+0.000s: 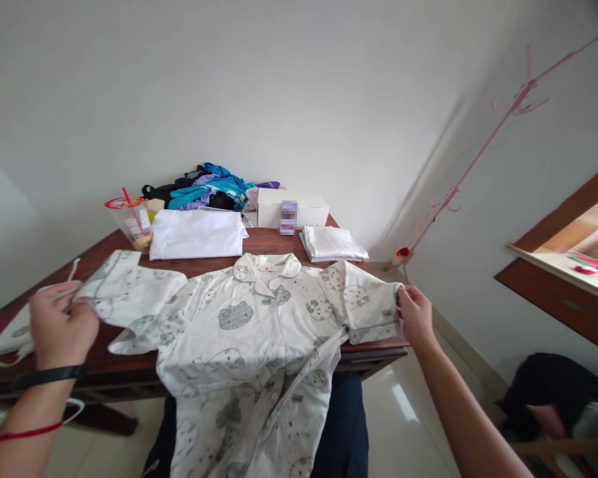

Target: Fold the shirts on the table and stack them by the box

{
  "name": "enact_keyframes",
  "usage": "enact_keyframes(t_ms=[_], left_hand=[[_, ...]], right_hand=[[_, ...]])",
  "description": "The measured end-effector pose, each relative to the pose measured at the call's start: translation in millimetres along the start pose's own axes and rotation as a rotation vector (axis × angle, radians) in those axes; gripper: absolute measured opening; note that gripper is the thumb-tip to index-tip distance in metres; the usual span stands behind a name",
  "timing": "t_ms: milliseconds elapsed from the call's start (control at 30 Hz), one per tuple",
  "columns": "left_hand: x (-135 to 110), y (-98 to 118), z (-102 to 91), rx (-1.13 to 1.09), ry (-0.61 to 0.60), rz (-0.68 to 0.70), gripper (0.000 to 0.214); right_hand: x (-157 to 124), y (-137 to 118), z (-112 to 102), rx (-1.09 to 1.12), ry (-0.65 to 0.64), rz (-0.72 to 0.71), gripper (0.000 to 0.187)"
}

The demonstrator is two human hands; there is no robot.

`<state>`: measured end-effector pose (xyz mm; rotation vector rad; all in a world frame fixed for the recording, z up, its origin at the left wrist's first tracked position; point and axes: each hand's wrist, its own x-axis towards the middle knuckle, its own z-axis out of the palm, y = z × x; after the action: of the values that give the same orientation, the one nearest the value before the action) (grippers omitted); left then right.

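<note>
Wood table (272, 240): dark top, crowded along the back, its front edge running under the shirt's chest.
Pyjama shirt (239, 332): white with a grey cat print, lying front-up across the table. The collar points to the back and the lower half hangs off the front edge.
Folded white top (197, 234): just behind the collar, near it but apart.
Box (292, 207): at the back, right of the folded top.
Left hand (60, 328): closed on the sleeve end on its side, pinching it just above the wood.
Right hand (414, 315): fingers pinched on the other cuff, right at the table's corner.
Cup (132, 222): back left, close to the raised sleeve, so one to mind.
Sleeves: I'd say an even outward pull, kept low, would run the creases out.
Edges: open floor past the right corner — less room on the left.
</note>
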<state>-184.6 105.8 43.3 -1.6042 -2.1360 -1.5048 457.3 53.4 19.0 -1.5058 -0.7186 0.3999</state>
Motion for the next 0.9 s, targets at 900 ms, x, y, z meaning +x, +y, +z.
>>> enact_keyframes(t_ms=[900], left_hand=[[22, 109, 187.8, 0.069, -0.866, 0.308, 0.066]], right_hand=[[34, -26, 126, -0.567, -0.792, -0.476, 0.03]])
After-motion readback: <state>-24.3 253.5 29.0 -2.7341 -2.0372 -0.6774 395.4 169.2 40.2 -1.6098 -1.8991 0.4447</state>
